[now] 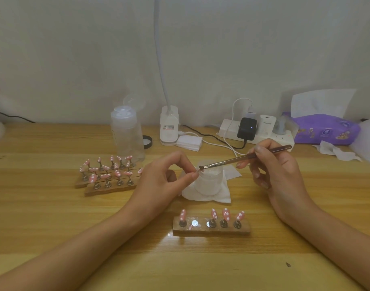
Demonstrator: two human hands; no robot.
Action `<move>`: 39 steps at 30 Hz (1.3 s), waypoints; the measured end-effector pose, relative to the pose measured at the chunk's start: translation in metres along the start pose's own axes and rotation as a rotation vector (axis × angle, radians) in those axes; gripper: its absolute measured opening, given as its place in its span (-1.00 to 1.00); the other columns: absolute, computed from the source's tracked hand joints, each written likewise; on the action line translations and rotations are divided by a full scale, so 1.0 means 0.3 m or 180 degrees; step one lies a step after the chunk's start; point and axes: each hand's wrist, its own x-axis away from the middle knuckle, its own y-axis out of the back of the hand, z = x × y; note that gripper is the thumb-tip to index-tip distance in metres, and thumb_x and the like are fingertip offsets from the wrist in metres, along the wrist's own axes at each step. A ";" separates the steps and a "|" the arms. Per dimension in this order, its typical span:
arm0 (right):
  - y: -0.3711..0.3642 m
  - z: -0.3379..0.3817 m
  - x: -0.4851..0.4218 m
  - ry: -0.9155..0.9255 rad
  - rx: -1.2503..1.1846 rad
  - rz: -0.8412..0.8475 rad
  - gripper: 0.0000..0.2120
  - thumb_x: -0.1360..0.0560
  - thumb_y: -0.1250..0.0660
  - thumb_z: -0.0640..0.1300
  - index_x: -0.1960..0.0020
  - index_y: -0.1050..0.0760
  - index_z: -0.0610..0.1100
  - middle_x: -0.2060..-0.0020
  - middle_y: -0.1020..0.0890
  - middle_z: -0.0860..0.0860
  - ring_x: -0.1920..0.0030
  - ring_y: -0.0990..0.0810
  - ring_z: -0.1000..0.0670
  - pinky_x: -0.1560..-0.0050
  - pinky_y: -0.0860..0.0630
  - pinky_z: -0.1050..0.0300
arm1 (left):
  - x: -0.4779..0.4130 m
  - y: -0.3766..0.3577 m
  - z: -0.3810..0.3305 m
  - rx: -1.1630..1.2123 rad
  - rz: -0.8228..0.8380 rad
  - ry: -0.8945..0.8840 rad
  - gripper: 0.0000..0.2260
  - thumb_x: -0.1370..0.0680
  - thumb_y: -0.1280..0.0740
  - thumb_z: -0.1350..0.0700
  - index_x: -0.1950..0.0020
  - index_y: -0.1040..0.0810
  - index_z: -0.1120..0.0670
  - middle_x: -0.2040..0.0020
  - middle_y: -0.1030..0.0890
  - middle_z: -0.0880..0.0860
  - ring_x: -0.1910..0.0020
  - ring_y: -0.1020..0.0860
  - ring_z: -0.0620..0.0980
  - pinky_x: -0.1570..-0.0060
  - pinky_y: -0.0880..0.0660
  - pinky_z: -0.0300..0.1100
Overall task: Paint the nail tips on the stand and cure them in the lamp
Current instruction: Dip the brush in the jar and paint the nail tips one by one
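Note:
A wooden stand (211,228) near the table's front holds several pink nail tips with white dots (226,214) on metal pegs; one peg spot shows a bare metal disc. My left hand (165,177) pinches something tiny between thumb and forefinger, right at the bristles of a thin brush (242,159). My right hand (278,171) grips that brush by its handle, its tip over a small frosted white jar (209,181) that sits on a tissue. What the left fingers pinch is too small to tell.
Two more wooden stands (108,185) with several pink dotted tips lie at the left. Behind stand a clear pump bottle (127,135), a white gooseneck lamp base (169,127), cotton pads (189,142), a power strip with chargers (255,131) and a purple tissue pack (324,129).

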 end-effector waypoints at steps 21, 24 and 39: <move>0.004 -0.013 -0.009 -0.0168 0.0097 0.0001 -0.83 -0.62 -0.23 -0.10 0.14 -0.48 -0.07 0.28 -0.70 -0.10 0.45 -0.41 0.11 0.55 -0.28 0.34 | -0.002 0.004 0.003 0.0025 0.0024 -0.0013 -0.89 -0.52 -0.47 0.10 0.16 -0.58 -0.06 0.21 -0.66 -0.03 0.48 -0.39 -0.12 0.38 -0.42 -0.30; 0.011 -0.015 -0.014 -0.0192 0.0037 -0.0147 -0.81 -0.64 -0.21 -0.15 0.15 -0.48 -0.07 0.29 -0.69 -0.10 0.45 -0.40 0.11 0.55 -0.27 0.34 | -0.002 0.003 0.001 0.0050 0.0025 -0.0027 -0.91 -0.51 -0.47 0.10 0.15 -0.59 -0.03 0.19 -0.65 -0.11 0.48 -0.38 -0.13 0.39 -0.41 -0.33; 0.007 -0.017 -0.013 -0.0208 0.0033 -0.0103 -0.83 -0.64 -0.19 -0.19 0.12 -0.46 -0.13 0.31 -0.68 -0.10 0.46 -0.39 0.10 0.57 -0.27 0.32 | 0.001 0.000 0.000 0.0000 0.0000 -0.0028 -0.91 -0.51 -0.47 0.09 0.15 -0.59 -0.01 0.28 -0.62 -0.22 0.50 -0.37 -0.20 0.41 -0.37 -0.38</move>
